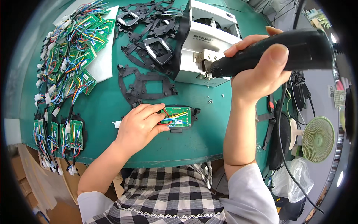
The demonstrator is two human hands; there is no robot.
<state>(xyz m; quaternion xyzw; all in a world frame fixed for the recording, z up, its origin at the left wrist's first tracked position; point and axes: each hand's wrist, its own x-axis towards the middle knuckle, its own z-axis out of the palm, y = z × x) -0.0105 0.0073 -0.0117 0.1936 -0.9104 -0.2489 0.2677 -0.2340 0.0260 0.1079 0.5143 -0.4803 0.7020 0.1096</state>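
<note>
My right hand (263,67) is wrapped round a black electric screwdriver (298,50), which lies nearly level. Its nose meets the outlet on the front of a white screw feeder (209,37); the bit itself is hidden there. On the bench, my left hand (143,121) has its fingers and thumb closed on the left end of a green circuit board (181,116). That board sits in a black plastic frame (176,130), and red, yellow, white and blue wires run across it toward the hand. A white connector (117,124) pokes out left of the hand.
Wired green boards (84,56) are heaped at the left, above several finished-looking board assemblies (76,134). Black plastic frames (143,84) lie beside the feeder. Loose screws (210,101) are scattered in front of it. At the right are a black cable (280,138) and a green fan (318,140).
</note>
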